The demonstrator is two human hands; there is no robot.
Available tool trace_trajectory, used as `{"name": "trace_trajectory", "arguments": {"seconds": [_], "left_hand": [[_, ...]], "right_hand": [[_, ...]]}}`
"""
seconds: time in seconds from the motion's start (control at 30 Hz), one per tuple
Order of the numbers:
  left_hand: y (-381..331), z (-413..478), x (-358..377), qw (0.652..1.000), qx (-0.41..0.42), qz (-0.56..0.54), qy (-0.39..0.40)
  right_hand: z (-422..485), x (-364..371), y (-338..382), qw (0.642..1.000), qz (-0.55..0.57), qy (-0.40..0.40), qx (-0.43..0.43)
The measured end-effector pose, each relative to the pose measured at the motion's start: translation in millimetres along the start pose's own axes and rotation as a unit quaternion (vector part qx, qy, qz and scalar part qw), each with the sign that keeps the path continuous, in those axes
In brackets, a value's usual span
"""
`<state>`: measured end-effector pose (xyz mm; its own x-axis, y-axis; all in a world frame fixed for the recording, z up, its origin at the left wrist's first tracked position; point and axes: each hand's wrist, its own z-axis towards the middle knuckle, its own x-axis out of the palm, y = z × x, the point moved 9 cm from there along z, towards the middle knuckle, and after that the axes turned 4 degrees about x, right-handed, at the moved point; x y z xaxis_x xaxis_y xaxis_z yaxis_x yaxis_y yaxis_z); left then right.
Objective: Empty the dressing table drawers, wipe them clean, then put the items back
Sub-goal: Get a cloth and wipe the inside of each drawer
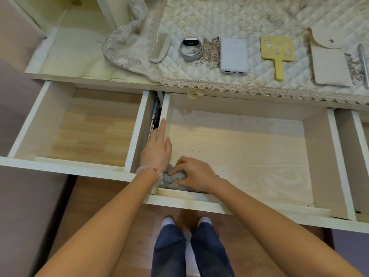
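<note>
Drawers, 2 pulled out and bare: in the wide pale-wood middle drawer (pixel 249 156), the right hand (pixel 191 172) has its grip clenched on a bunched grey cloth (pixel 171 177) at the near-left corner. The left hand (pixel 157 148) lies flat, grip released, on the drawer's left wall. Beyond (on the quilted surface (pixel 259 21)) lie a cream comb (pixel 159 47), grey smartwatch (pixel 190 48), white power bank (pixel 234 55), yellow hand mirror (pixel 278 52) and beige pouch (pixel 329 60).

Warm brown wood floor (pixel 99 206) lies under the white furniture; mauve upholstered seating (pixel 24 216) stands at left, a quilted lace-edged cloth (pixel 259 17) above.

On the counter (pixel 259 15), left to right: comb (pixel 159 47), watch (pixel 190 48), power bank (pixel 234 55), hand mirror (pixel 277 53), pouch (pixel 329 60); open drawers (pixel 319 156) in front, seemingly empty.
</note>
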<state>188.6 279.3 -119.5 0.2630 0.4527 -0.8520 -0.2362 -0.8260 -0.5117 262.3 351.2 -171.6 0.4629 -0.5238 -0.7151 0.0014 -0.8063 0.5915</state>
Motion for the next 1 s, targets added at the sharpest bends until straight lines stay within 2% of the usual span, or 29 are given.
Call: {"name": "trace_trajectory", "arguments": {"seconds": [0.1, 0.3, 0.43, 0.57, 0.77, 0.87, 1.0], "left_hand": [[0, 0, 0, 1.0, 0.002, 0.0, 0.0], [2, 0, 2, 1.0, 0.002, 0.002, 0.005], [3, 0, 2, 1.0, -0.002, -0.008, 0.008], [2, -2, 1, 1.0, -0.01, -0.016, 0.014], [0, -3, 0, 1.0, -0.011, -0.018, 0.014], [-1, -3, -1, 1.0, -0.009, -0.016, 0.015], [-1, -2, 1, 1.0, -0.009, -0.017, 0.021]], "right_hand": [[-4, 2, -6, 0.999, 0.032, 0.002, 0.008], [-7, 2, -9, 1.0, 0.013, -0.008, 0.015], [-38, -16, -42, 0.998, 0.048, 0.013, 0.034], [-99, -42, -110, 0.987, 0.084, 0.006, 0.14], [-204, -77, -215, 0.945, 0.095, -0.016, 0.313], [-214, -81, -224, 0.936, 0.102, -0.037, 0.334], [-206, -80, -212, 0.939, 0.093, -0.026, 0.329]]}}
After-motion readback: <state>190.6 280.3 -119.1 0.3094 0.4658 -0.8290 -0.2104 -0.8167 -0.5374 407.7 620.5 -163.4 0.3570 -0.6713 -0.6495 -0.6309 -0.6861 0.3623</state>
